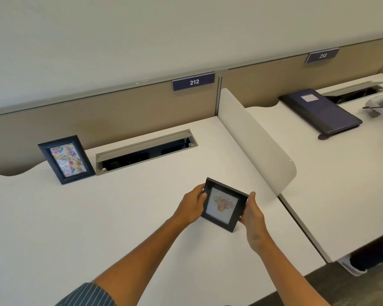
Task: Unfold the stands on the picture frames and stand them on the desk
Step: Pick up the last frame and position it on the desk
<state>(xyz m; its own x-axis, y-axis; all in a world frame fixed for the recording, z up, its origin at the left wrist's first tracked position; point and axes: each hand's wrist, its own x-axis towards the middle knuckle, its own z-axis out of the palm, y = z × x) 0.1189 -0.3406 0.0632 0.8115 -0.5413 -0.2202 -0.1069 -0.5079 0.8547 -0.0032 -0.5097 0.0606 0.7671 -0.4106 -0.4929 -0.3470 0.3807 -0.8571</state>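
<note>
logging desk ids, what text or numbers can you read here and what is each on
"212": dark blue desk number plate on the tan partition panel.
"213": second dark blue plate, farther right.
Colourful card in the standing black picture frame: lettering too blurred.
White label on the dark blue folder: unreadable.
</note>
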